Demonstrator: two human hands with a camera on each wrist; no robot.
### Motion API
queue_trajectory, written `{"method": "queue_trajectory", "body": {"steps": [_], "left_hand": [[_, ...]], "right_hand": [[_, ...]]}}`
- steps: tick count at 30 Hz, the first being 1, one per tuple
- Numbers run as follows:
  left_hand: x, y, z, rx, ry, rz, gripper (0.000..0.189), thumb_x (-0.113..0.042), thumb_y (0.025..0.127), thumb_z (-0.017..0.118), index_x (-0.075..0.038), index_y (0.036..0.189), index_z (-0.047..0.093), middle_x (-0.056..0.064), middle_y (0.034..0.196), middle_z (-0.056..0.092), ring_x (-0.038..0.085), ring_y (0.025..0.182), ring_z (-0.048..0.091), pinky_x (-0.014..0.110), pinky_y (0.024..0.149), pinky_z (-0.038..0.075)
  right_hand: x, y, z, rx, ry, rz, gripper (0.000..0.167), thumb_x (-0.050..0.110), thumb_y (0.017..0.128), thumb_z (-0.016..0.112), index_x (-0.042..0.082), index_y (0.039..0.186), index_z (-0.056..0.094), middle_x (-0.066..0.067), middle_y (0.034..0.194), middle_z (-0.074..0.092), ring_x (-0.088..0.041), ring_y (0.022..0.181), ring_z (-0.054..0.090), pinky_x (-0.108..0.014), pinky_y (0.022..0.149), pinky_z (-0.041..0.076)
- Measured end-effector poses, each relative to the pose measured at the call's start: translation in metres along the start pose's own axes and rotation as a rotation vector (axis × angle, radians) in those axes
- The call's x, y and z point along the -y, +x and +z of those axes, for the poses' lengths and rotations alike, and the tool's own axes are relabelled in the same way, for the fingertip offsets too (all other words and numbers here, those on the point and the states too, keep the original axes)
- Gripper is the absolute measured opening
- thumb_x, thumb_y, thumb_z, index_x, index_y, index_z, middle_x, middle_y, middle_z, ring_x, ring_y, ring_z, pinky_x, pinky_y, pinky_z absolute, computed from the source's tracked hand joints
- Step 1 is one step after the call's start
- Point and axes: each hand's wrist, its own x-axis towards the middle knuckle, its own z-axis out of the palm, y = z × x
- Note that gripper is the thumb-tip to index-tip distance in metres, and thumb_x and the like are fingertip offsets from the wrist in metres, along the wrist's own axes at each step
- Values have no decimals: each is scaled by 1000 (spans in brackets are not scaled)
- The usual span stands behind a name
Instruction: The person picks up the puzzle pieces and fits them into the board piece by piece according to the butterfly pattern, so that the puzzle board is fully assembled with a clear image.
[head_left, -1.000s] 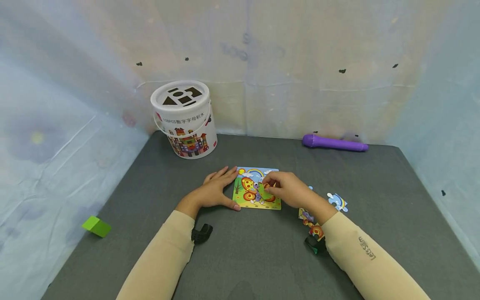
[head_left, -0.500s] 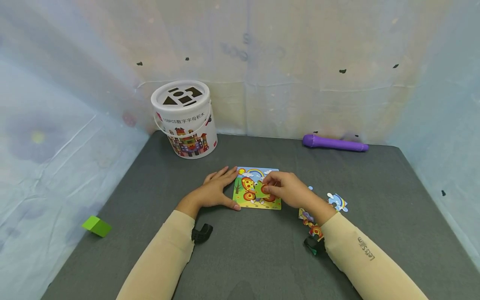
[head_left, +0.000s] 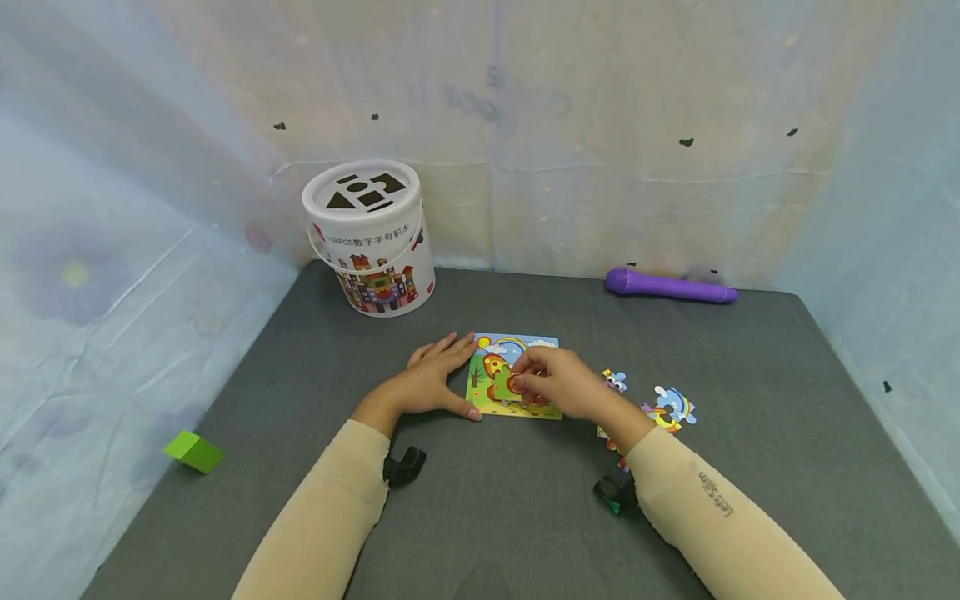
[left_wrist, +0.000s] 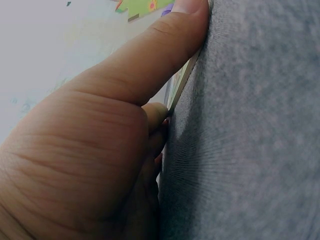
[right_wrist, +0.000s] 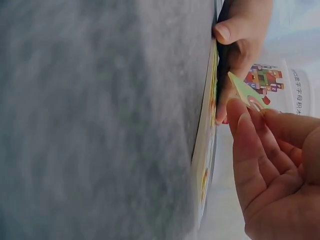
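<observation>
The right grip (head_left: 558, 383), a person's bare hand, is narrow: thumb and fingertips pinch a green puzzle piece (head_left: 504, 383) with a red round figure on it. The right wrist view shows this piece tilted and apart from the puzzle board (head_left: 517, 410) below, so I judge that it is not yet placed. Compared with half a second ago, the grip has moved to the left and carried the piece from the right part of the printed picture to its middle. For the work in hand, I think this means the piece is being held against the picture, and its position is not settled.

The left grip (head_left: 432, 383) is wide and holds nothing; its spread fingers and thumb touch the left edge of the board, which lies near the middle of the grey surface (head_left: 480, 483).

Between the board and the right edge of the surface lie loose puzzle pieces (head_left: 678, 405), partly hidden by the right forearm. Farther out, a white bucket of blocks (head_left: 382, 237) stands at the far left corner, a purple toy microphone (head_left: 671, 287) lies along the far edge, toward the right corner, and a green block (head_left: 193, 452) is at the left edge.
</observation>
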Motion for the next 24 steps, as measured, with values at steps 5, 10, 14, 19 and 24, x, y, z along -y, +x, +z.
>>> {"method": "queue_trajectory", "body": {"steps": [5, 10, 14, 19, 24], "left_hand": [[0, 0, -1, -3, 0, 3, 129, -68, 77, 92, -23, 176, 23, -6, 181, 11, 22, 166, -1, 55, 127, -1], [-1, 0, 0, 2, -5, 4, 128, -69, 78, 92, -23, 176, 22, -6, 181, 11, 22, 166, -2, 55, 127, -1], [0, 0, 1, 0, -3, 1, 128, -70, 78, 91, -24, 176, 22, -7, 181, 10, 22, 166, -2, 55, 127, -1], [1, 1, 1, -1, 1, 2, 128, -69, 78, 91, -24, 176, 22, -7, 181, 10, 21, 166, -2, 54, 127, -1], [-1, 0, 0, -1, -1, 5, 128, -68, 78, 92, -22, 176, 22, -6, 181, 11, 22, 166, -2, 55, 127, -1]], "right_hand": [[-1, 6, 11, -20, 48, 32, 10, 11, 110, 68, 4, 112, 75, -6, 94, 77, -24, 82, 77, -37, 69, 62], [1, 11, 22, -36, 32, 85, 16, 11, 111, 66, 3, 116, 79, -6, 86, 77, -19, 71, 72, -32, 60, 57], [2, 12, 26, -65, -93, 71, 21, 12, 109, 68, 4, 121, 83, -3, 90, 78, -14, 69, 67, -32, 61, 55], [5, 10, 26, -65, -261, -11, 23, 12, 107, 71, 4, 124, 83, -3, 113, 79, -14, 95, 69, -39, 82, 58], [8, 1, 26, -21, -417, -132, 23, 12, 107, 72, 4, 127, 81, -8, 120, 75, -24, 107, 68, -46, 92, 56]]}}
